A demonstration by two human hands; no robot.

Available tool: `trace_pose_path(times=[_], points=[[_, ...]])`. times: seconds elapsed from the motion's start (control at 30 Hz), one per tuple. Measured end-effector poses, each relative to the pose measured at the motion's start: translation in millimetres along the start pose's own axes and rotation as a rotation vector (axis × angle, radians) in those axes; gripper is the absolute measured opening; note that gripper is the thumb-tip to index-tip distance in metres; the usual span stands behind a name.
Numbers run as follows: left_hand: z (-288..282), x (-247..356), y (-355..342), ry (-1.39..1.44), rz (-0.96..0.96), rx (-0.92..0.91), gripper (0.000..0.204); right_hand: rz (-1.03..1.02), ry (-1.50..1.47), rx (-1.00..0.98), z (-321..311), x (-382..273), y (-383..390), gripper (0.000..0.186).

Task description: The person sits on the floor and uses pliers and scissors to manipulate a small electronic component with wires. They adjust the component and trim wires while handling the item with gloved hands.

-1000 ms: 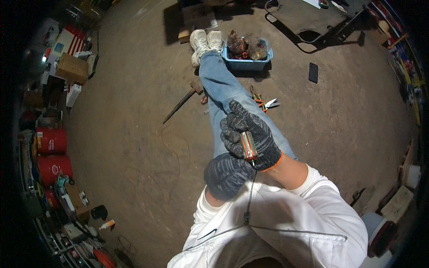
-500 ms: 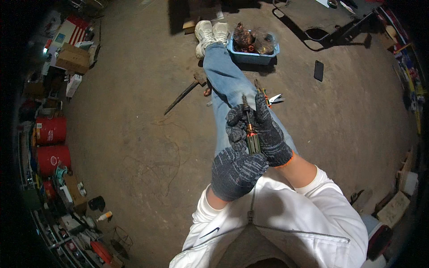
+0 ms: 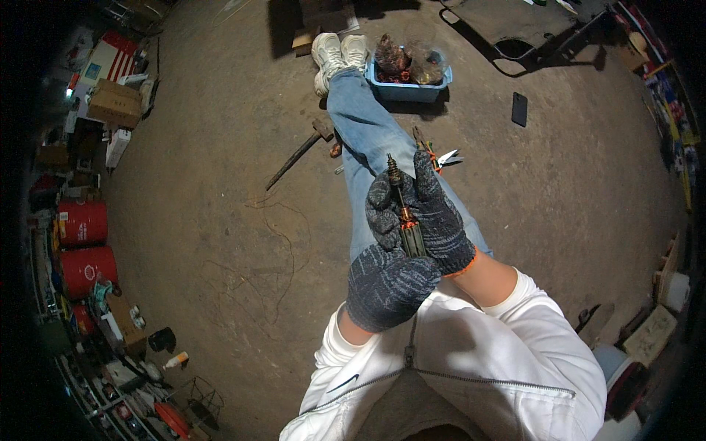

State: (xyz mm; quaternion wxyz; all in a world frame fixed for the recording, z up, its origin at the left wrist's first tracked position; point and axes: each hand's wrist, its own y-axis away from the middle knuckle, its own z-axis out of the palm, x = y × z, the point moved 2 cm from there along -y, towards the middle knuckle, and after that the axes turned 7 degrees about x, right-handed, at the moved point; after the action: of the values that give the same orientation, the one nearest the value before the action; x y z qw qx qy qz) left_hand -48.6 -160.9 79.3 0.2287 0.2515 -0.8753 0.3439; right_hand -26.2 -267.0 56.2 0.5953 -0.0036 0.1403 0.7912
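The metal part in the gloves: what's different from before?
The right hand loosened its fist around the metal part, whose threaded shaft now shows, pointing toward the shoes. The left hand stayed at its near end. Hammer, blue tub and phone stayed put.

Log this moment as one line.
left grey-gloved hand, right grey-gloved hand: touching dark cylindrical copper-wound rotor | blue rectangular plastic tub: beside white shoes

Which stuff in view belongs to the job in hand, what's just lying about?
Job:
- rotor, in the right hand, left hand at its lower end
- probably hammer, pliers, scissors, blue tub, all beside the legs

Lying about, it seems:
- phone
- red drums
- cardboard box
- white bottle
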Motion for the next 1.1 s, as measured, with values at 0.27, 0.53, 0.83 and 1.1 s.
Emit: trace_pose_path(times=[0.27, 0.53, 0.83, 1.1], points=[[-1, 1, -1, -0.047, 0.048, -0.028, 0.010, -0.019, 0.021, 0.002, 0, -2, 2, 0.049], [0, -3, 3, -0.007, 0.037, -0.019, 0.013, 0.015, -0.074, 0.048, -8, -1, -2, 0.048], [-17, -13, 13, -0.185, 0.036, 0.215, 0.012, -0.570, 1.244, 0.202, 1, -8, 3, 0.034], [-18, -21, 24, 0.470, -0.484, 0.367, 0.011, -0.813, 1.928, -0.073, -1, 0, 8, 0.031]])
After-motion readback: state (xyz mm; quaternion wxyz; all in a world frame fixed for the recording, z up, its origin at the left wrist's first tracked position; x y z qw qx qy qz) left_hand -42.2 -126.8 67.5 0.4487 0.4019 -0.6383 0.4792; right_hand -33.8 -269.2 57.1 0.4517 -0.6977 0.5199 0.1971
